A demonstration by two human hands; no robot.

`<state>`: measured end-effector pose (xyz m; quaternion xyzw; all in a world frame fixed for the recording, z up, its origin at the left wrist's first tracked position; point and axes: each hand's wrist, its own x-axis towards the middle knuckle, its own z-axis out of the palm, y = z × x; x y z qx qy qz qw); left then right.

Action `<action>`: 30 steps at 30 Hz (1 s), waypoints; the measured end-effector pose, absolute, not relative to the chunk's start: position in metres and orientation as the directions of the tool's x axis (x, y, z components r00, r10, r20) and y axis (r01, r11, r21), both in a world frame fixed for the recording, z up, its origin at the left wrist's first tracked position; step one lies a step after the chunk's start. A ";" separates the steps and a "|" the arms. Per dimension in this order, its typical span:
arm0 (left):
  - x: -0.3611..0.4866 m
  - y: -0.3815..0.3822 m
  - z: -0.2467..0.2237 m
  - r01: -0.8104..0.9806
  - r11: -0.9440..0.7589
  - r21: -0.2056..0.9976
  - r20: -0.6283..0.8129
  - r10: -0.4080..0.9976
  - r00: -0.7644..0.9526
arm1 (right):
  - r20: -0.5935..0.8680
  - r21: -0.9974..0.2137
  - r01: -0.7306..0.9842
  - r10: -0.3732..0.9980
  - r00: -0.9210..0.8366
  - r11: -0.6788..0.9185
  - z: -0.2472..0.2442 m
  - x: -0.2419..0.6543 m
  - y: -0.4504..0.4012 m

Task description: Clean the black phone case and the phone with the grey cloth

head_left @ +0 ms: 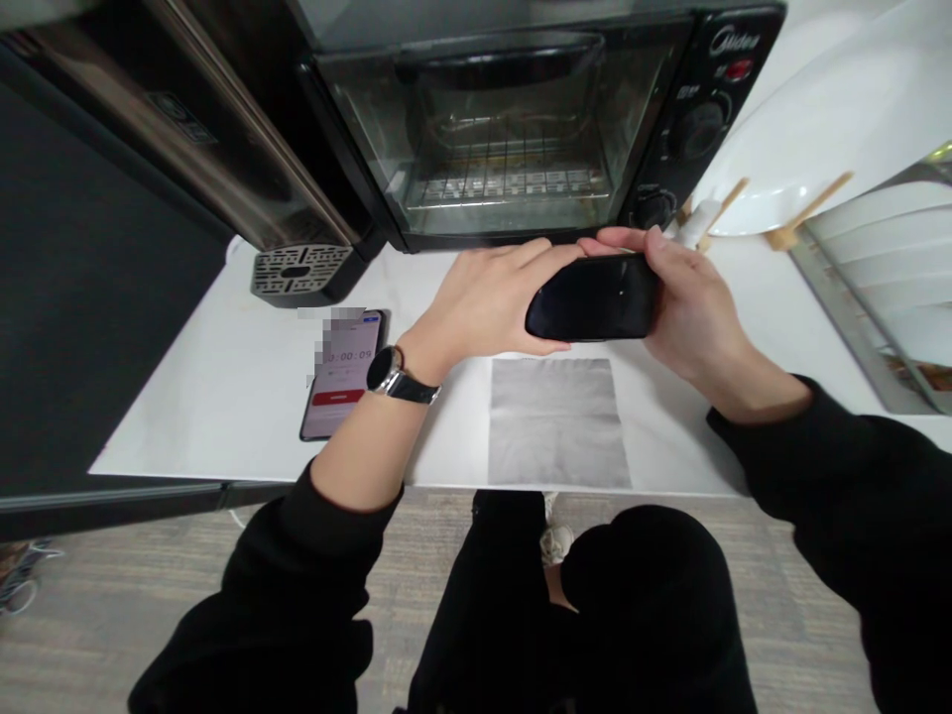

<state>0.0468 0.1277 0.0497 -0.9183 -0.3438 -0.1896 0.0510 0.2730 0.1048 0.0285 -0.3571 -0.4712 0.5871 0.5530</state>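
Both my hands hold a black phone (592, 297) sideways above the white counter, its glossy dark face turned up toward me. My left hand (491, 297) is closed round its left end, and a watch (394, 375) sits on that wrist. Round the right end, my right hand (691, 297) grips it with the thumb along the upper corner. The fingers beneath are partly hidden. Just below the hands, a square grey cloth (559, 421) lies flat near the counter's front edge.
A second phone (338, 397) showing a timer lies by my left forearm. Behind my hands stands a black toaster oven (513, 238). To the left is a machine with a drip tray (301, 273). White plates (885, 238) stand in a rack on the right.
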 end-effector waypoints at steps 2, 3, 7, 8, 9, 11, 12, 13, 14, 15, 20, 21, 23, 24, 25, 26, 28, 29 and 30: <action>0.049 0.127 0.048 0.641 -0.767 0.020 0.385 0.597 0.704 | 0.099 -0.952 -0.300 0.991 -0.089 0.068 0.024 0.274 0.106; 0.049 0.126 0.048 0.643 -0.766 0.012 0.386 0.596 0.704 | 0.094 -0.951 -0.301 0.992 -0.081 0.066 0.023 0.274 0.106; 0.048 0.123 0.051 0.651 -0.759 0.003 0.395 0.599 0.696 | 0.076 -0.947 -0.319 0.992 -0.100 0.041 0.026 0.276 0.102; 0.048 0.122 0.052 0.652 -0.759 0.005 0.401 0.599 0.694 | 0.074 -0.945 -0.326 0.991 -0.113 0.033 0.027 0.276 0.101; 0.048 0.122 0.053 0.652 -0.758 0.011 0.406 0.600 0.690 | 0.070 -0.941 -0.338 0.990 -0.122 0.025 0.028 0.277 0.101; 0.048 0.121 0.054 0.656 -0.754 0.027 0.416 0.606 0.679 | 0.052 -0.928 -0.373 0.989 -0.140 -0.004 0.029 0.276 0.100; 0.049 0.120 0.054 0.659 -0.751 0.038 0.417 0.611 0.673 | 0.047 -0.920 -0.392 0.988 -0.146 -0.015 0.030 0.276 0.100; 0.049 0.120 0.054 0.662 -0.748 0.048 0.417 0.617 0.667 | 0.053 -0.912 -0.410 0.988 -0.143 -0.011 0.030 0.275 0.100; 0.049 0.120 0.054 0.664 -0.746 0.054 0.414 0.622 0.664 | 0.074 -0.908 -0.420 0.989 -0.129 0.013 0.029 0.275 0.100; 0.049 0.120 0.053 0.665 -0.745 0.056 0.413 0.624 0.664 | 0.111 -0.906 -0.418 0.988 -0.103 0.058 0.029 0.274 0.100; 0.049 0.122 0.051 0.657 -0.752 0.058 0.433 0.612 0.662 | 0.314 -0.913 -0.282 0.949 -0.027 0.294 0.031 0.272 0.101; 0.050 0.122 0.051 0.663 -0.745 0.072 0.437 0.621 0.650 | 0.346 -0.906 -0.276 0.937 -0.042 0.322 0.031 0.271 0.101; 0.052 0.121 0.050 0.674 -0.729 0.115 0.446 0.644 0.621 | 0.390 -0.888 -0.302 0.916 -0.097 0.347 0.032 0.270 0.098; 0.054 0.120 0.049 0.673 -0.726 0.141 0.448 0.653 0.611 | 0.393 -0.886 -0.319 0.909 -0.137 0.335 0.032 0.270 0.097; 0.056 0.120 0.048 0.666 -0.728 0.164 0.448 0.656 0.608 | 0.382 -0.892 -0.328 0.907 -0.177 0.312 0.031 0.269 0.095; 0.057 0.119 0.046 0.656 -0.732 0.182 0.450 0.655 0.607 | 0.363 -0.900 -0.329 0.910 -0.202 0.286 0.030 0.268 0.094; 0.057 0.120 0.041 0.651 -0.730 0.209 0.477 0.657 0.584 | 0.323 -0.914 -0.323 0.924 -0.206 0.247 0.027 0.267 0.093; 0.056 0.122 0.039 0.657 -0.719 0.225 0.503 0.663 0.554 | 0.309 -0.917 -0.321 0.932 -0.191 0.239 0.025 0.266 0.092; 0.054 0.124 0.037 0.657 -0.716 0.236 0.514 0.666 0.541 | 0.294 -0.921 -0.315 0.938 -0.182 0.227 0.024 0.266 0.093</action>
